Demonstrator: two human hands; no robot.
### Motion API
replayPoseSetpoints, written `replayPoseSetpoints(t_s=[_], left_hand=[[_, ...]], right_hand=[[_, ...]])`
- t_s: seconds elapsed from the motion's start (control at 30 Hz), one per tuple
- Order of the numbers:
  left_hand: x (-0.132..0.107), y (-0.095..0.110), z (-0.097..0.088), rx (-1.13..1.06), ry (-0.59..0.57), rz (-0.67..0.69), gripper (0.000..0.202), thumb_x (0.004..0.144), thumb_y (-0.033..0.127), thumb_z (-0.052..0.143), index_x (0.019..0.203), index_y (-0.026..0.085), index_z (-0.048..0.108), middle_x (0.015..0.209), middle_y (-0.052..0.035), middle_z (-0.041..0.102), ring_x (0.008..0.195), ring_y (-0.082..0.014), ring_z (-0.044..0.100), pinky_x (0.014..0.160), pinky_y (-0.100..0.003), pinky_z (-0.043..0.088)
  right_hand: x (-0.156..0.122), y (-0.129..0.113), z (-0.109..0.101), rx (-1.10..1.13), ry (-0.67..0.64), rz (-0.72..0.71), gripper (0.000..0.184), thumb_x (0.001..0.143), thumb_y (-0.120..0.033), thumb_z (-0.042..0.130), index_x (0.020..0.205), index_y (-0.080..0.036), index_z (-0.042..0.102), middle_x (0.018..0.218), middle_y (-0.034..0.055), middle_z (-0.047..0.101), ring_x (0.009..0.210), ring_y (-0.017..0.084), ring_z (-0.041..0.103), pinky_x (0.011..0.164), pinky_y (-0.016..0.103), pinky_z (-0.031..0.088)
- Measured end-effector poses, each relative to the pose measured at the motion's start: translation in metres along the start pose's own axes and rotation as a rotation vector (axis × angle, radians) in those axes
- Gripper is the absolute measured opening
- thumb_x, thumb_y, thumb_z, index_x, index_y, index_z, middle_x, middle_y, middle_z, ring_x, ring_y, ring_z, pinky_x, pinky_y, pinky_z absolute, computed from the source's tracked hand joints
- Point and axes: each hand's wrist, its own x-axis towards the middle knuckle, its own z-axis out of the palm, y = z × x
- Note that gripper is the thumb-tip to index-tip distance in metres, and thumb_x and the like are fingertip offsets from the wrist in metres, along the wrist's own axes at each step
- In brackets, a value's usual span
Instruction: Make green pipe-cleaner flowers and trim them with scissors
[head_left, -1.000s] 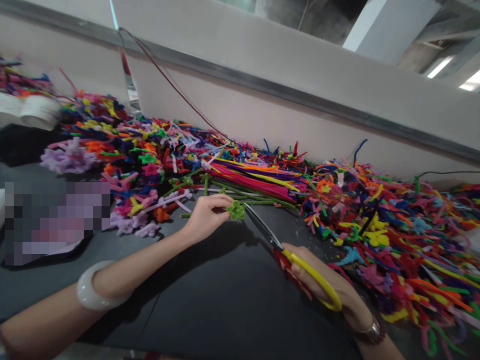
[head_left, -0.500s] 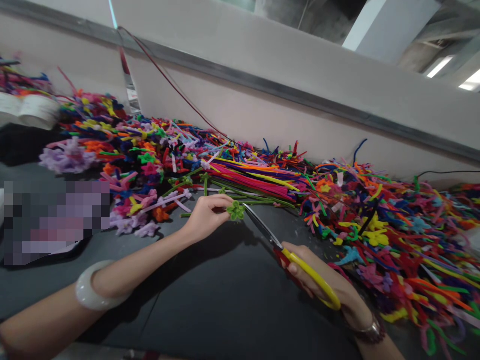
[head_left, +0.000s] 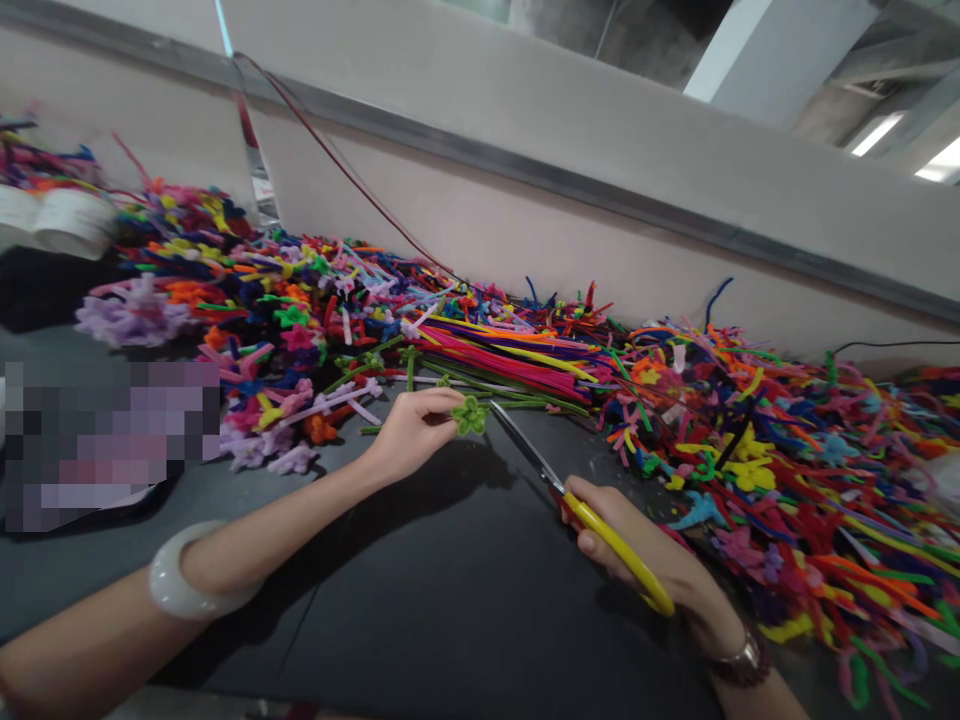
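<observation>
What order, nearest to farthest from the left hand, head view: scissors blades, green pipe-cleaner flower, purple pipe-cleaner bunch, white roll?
From the left hand:
1. green pipe-cleaner flower, at its fingertips
2. scissors blades, just right of the flower
3. purple pipe-cleaner bunch, back left
4. white roll, farthest back left

Left hand (head_left: pixel 416 435) pinches a green pipe-cleaner flower (head_left: pixel 470 415); right hand (head_left: pixel 622 535) holds yellow-handled scissors (head_left: pixel 525 450), seemingly just beside it.

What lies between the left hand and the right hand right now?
In the head view, the green pipe-cleaner flower pinched by the left hand, then the steel-bladed scissors reaching from the right hand, above the dark tabletop.
</observation>
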Motion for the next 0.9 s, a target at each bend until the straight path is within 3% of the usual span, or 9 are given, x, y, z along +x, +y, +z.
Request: replayPoseSetpoints(t_s=[0.13,0.4,0.9], left_hand=[[0.0,0.0009,-0.0004,-0.004,-0.053,0.028,0.017,0.066,0.009,0.048,0.066,0.014,0.065,0.079,-0.0057,0.064,0.071,-0.0154,0.059,0.06,-0.022,0.045],[0.0008,0.0009,-0.0005,-0.028,-0.081,0.048,0.014,0.068,0.012,0.05,0.065,0.014,0.062,0.076,-0.0052,0.063,0.068,-0.0139,0.058,0.056,-0.021,0.045],[0.0008,0.0012,-0.0009,-0.053,-0.088,0.024,0.013,0.07,0.014,0.052,0.069,0.014,0.065,0.078,-0.0058,0.063,0.07,-0.0144,0.058,0.059,-0.021,0.045]], right_hand=[[0.0028,-0.0032,-0.0016,0.003,-0.067,-0.015,0.058,0.072,-0.07,0.023,0.076,-0.016,0.044,0.068,0.0017,0.048,0.059,0.012,0.039,0.054,0.025,0.034],[0.0046,-0.0021,-0.0008,0.066,-0.098,-0.003,0.057,0.069,-0.072,0.026,0.07,-0.017,0.039,0.063,-0.0022,0.041,0.055,0.01,0.032,0.048,0.023,0.026],[0.005,-0.0035,-0.0025,0.058,-0.094,0.033,0.058,0.068,-0.074,0.025,0.067,-0.017,0.037,0.059,-0.0038,0.037,0.053,0.009,0.03,0.047,0.022,0.025]])
